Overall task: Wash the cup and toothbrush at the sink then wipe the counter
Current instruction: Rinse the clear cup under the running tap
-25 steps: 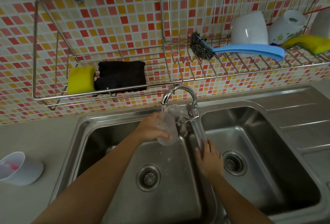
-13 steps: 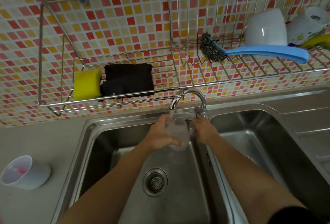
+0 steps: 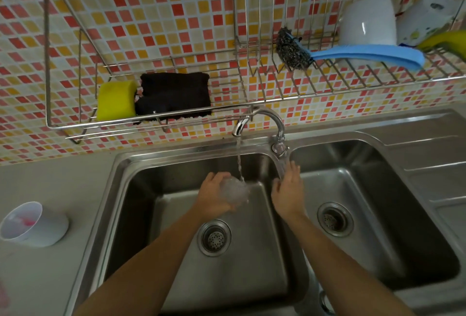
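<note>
My left hand (image 3: 214, 196) grips a clear cup (image 3: 235, 193) over the left basin, under a thin stream of water from the curved tap (image 3: 262, 120). My right hand (image 3: 288, 189) hovers with fingers apart just right of the cup, by the ridge between the two basins, below the tap's base. It holds nothing. A white cup (image 3: 32, 225) lies on its side on the grey counter at the far left, with something pink inside that may be the toothbrush. A black cloth (image 3: 174, 94) and a yellow sponge (image 3: 116, 100) rest on the wire rack above.
The steel double sink (image 3: 373, 139) has a drain in each basin. A wire rack (image 3: 353, 83) on the tiled wall carries a blue-handled steel scrubber (image 3: 327, 55), white cups (image 3: 368, 20) and another yellow sponge (image 3: 446, 43). A ribbed drainboard (image 3: 438, 164) lies at the right.
My left hand lowered the cup deeper into the left basin under the stream. My right hand came off the tap's base and dropped beside the cup.
</note>
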The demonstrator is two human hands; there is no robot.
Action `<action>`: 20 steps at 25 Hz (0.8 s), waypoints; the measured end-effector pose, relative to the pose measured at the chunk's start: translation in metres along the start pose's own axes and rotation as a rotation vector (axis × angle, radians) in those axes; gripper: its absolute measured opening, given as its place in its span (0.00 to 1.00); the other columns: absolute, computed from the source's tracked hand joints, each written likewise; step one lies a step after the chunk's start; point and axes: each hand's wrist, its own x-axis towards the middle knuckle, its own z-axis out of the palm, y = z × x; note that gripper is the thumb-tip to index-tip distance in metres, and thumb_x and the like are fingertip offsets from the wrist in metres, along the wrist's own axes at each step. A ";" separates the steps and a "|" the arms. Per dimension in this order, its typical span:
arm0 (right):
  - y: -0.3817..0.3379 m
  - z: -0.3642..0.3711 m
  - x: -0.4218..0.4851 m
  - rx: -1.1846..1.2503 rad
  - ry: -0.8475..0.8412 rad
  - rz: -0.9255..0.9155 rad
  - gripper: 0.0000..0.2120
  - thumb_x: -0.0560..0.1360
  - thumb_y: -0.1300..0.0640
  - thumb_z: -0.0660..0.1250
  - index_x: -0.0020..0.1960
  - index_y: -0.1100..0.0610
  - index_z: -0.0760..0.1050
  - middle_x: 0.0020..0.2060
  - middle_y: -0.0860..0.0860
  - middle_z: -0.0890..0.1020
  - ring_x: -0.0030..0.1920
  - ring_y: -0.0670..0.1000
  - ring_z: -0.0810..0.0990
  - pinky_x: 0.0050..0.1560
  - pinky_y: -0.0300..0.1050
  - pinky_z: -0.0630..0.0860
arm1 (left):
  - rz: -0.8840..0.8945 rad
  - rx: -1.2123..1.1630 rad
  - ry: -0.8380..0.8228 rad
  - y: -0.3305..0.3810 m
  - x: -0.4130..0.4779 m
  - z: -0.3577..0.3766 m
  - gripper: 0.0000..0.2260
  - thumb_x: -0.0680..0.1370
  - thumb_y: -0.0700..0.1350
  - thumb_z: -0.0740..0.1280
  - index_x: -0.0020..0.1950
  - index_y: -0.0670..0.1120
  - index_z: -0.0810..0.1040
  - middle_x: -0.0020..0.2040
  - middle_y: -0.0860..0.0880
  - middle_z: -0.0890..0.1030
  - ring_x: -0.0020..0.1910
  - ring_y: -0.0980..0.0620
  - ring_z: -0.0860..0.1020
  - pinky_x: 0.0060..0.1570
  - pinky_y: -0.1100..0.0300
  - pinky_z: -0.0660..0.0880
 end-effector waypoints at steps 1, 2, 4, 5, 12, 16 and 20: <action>0.011 0.003 -0.018 -0.151 -0.054 -0.050 0.28 0.80 0.55 0.54 0.75 0.63 0.49 0.76 0.59 0.52 0.76 0.57 0.48 0.73 0.49 0.45 | -0.001 0.149 -0.031 -0.008 -0.005 0.001 0.39 0.60 0.49 0.79 0.68 0.51 0.67 0.61 0.49 0.69 0.61 0.48 0.69 0.58 0.58 0.68; 0.023 0.005 -0.032 -0.269 -0.107 -0.082 0.29 0.80 0.52 0.51 0.76 0.62 0.46 0.76 0.59 0.49 0.76 0.56 0.45 0.74 0.50 0.43 | -0.020 0.296 -0.069 -0.014 -0.010 0.001 0.39 0.62 0.51 0.77 0.70 0.53 0.65 0.63 0.49 0.67 0.63 0.48 0.67 0.60 0.54 0.68; 0.043 0.006 -0.051 -0.412 -0.191 -0.094 0.30 0.81 0.48 0.46 0.76 0.62 0.41 0.76 0.58 0.44 0.76 0.55 0.42 0.75 0.52 0.44 | -0.014 0.576 -0.119 -0.022 -0.020 -0.001 0.37 0.66 0.54 0.73 0.71 0.55 0.61 0.65 0.50 0.64 0.65 0.48 0.64 0.61 0.46 0.67; 0.049 0.005 -0.055 -0.460 -0.221 -0.111 0.30 0.80 0.47 0.44 0.75 0.62 0.40 0.76 0.58 0.43 0.76 0.55 0.41 0.75 0.51 0.44 | 0.009 0.689 -0.136 -0.025 -0.023 -0.004 0.36 0.67 0.54 0.72 0.71 0.55 0.61 0.66 0.49 0.64 0.65 0.48 0.64 0.62 0.45 0.66; 0.057 0.008 -0.059 -0.561 -0.206 -0.190 0.34 0.75 0.44 0.33 0.75 0.63 0.41 0.76 0.59 0.46 0.76 0.56 0.44 0.73 0.50 0.43 | 0.216 1.145 -0.136 -0.023 -0.033 -0.024 0.36 0.69 0.47 0.71 0.73 0.50 0.57 0.68 0.48 0.63 0.66 0.46 0.64 0.60 0.43 0.64; 0.058 0.011 -0.059 -0.586 -0.193 -0.190 0.33 0.77 0.45 0.38 0.75 0.64 0.42 0.76 0.60 0.46 0.76 0.57 0.44 0.74 0.52 0.46 | 0.501 1.393 -0.067 -0.016 -0.035 -0.032 0.36 0.64 0.44 0.76 0.70 0.46 0.67 0.62 0.47 0.70 0.61 0.45 0.70 0.55 0.39 0.68; 0.058 0.012 -0.059 -0.580 -0.195 -0.179 0.32 0.77 0.47 0.40 0.75 0.65 0.43 0.76 0.60 0.47 0.76 0.57 0.46 0.73 0.52 0.46 | 0.766 1.644 -0.100 -0.030 -0.047 -0.027 0.27 0.62 0.46 0.77 0.61 0.49 0.78 0.59 0.49 0.75 0.62 0.45 0.72 0.52 0.39 0.73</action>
